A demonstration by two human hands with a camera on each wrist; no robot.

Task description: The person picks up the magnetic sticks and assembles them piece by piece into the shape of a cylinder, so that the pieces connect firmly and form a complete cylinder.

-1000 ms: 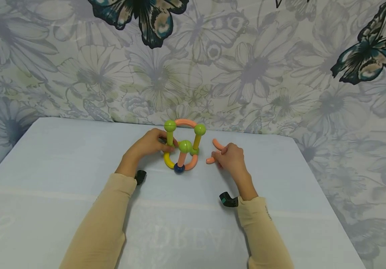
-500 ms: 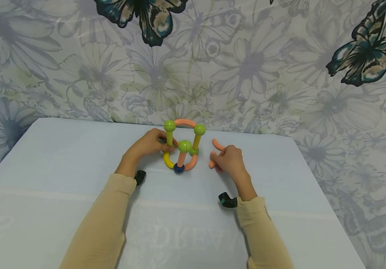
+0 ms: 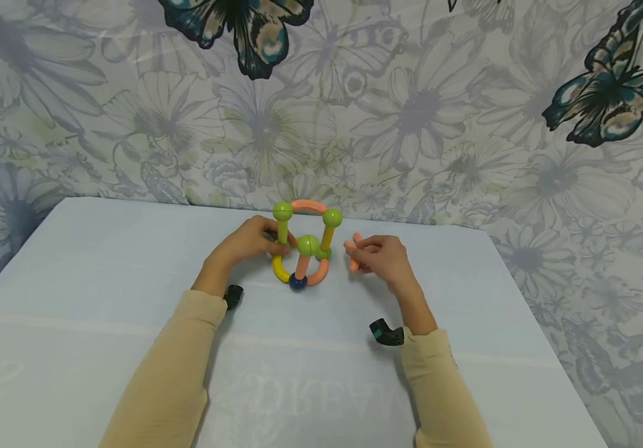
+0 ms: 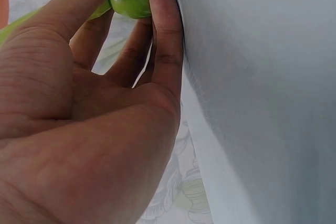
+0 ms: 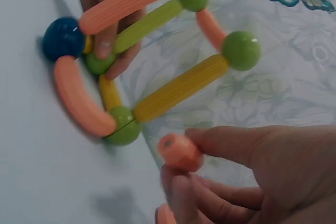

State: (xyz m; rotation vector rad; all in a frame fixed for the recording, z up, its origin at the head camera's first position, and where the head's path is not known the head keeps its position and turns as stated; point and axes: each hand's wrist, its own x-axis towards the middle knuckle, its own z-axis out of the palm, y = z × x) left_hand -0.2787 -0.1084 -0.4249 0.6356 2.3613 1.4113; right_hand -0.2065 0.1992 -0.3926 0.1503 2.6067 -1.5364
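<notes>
Pale blue cloth covers the surface (image 3: pixel 103 261) I am watching. Left of centre, my left hand (image 3: pixel 245 241) grips the rod-and-ball toy (image 3: pixel 305 244) by its left green upright, fingers curled around it; the toy stands at mid-frame, near the flowered wall (image 3: pixel 411 112). Just right of it, my right hand (image 3: pixel 384 256) pinches a loose curved orange rod (image 3: pixel 353 251), held clear of the toy.
</notes>
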